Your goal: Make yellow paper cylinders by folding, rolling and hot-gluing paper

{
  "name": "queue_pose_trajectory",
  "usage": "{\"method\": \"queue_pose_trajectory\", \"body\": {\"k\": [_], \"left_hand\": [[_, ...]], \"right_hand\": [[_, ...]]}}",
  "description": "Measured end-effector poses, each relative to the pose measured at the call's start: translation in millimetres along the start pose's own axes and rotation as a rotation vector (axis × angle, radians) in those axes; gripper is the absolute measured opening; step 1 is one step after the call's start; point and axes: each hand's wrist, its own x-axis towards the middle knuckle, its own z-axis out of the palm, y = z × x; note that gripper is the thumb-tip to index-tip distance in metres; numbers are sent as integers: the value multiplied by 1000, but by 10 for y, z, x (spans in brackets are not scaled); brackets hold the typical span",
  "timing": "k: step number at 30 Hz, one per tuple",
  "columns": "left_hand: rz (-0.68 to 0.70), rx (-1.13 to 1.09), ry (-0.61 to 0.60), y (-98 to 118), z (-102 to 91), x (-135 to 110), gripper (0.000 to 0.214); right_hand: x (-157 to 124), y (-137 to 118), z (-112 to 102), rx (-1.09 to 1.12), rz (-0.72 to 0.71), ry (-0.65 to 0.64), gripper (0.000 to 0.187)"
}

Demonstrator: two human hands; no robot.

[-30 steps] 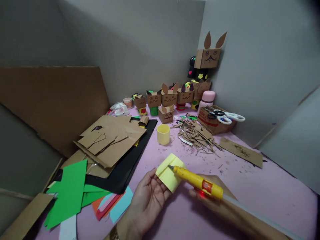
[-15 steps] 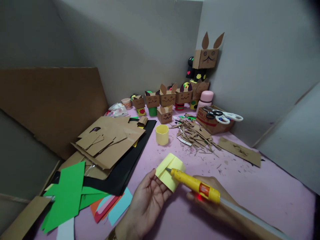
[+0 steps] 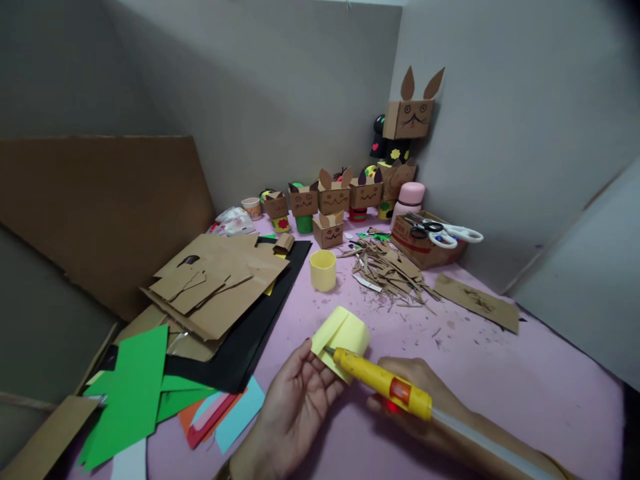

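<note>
A curled yellow paper sleeve [image 3: 351, 335] is lying near six o'clock in the view, resting on the fingers of the left hand [image 3: 300, 408] above the table [image 3: 505, 380], its overlapping flap facing up. It is probably feather-light and springy, denting or creasing under a hard squeeze, so its outer edges look like the best hold, away from the seam. The left grip is closing only loosely: the thumb is touching the edge at eight o'clock, the fingers are supporting from beneath, the palm is lying open.

The right hand [image 3: 421, 375] is wrapping around a yellow glue gun [image 3: 381, 381], its grip closed, some fingers hidden. The gun is likely rigid, with a hot nozzle [image 3: 329, 349], so holding behind the barrel suits it. Its tip is pointing toward ten o'clock, at the seam.

Outward, a yellow paper ring [image 3: 323, 272] is standing near twelve o'clock from the sleeve; cardboard scraps [image 3: 390, 270] are lying toward one.
</note>
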Motion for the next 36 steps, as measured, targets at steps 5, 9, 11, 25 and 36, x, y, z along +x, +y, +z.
{"method": "queue_pose_trajectory", "body": {"k": [5, 9, 11, 25, 36], "left_hand": [[0, 1, 30, 6, 1, 2, 23], [-9, 1, 9, 6, -13, 3, 25], [-8, -7, 8, 10, -13, 3, 25], [-5, -37, -21, -4, -22, 13, 20], [1, 9, 7, 19, 13, -4, 24]], "right_hand": [[8, -26, -72, 15, 59, 82, 27], [6, -55, -107, 3, 112, 127, 26], [3, -50, -105, 12, 116, 129, 26], [-2, -26, 2, 2, -69, -46, 24], [20, -11, -36, 28, 9, 57, 28]]}}
